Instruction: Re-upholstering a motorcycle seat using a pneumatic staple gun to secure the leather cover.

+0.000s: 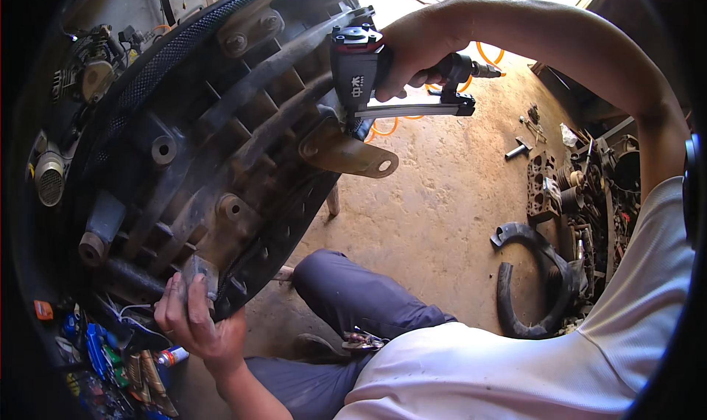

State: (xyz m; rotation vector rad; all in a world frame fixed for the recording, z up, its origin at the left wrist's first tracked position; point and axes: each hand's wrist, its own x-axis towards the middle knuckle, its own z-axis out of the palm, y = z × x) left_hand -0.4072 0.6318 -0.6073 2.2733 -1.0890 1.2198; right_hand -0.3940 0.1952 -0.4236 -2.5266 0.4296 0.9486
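A black motorcycle seat [283, 118] is tilted up at the left, its ribbed underside toward me and a brownish metal bracket [346, 151] jutting from it. My right hand [416, 51] is closed round the grip of a black pneumatic staple gun [356, 77]. The gun's nose meets the seat's edge just above that bracket; the exact contact is hidden. At the seat's lower end, my left hand [199, 317] grips the edge, its fingers over a small grey block-like part [200, 271] of the underside. Several staples show along the dark cover's rim [258, 261].
An orange air hose [387, 129] loops behind the gun. Curved black rubber pieces [549, 250], a hammer [519, 149] and an engine block [543, 188] lie at right beside piled metal parts. Tools and a spray can [173, 356] lie at lower left; an engine [96, 74] stands upper left.
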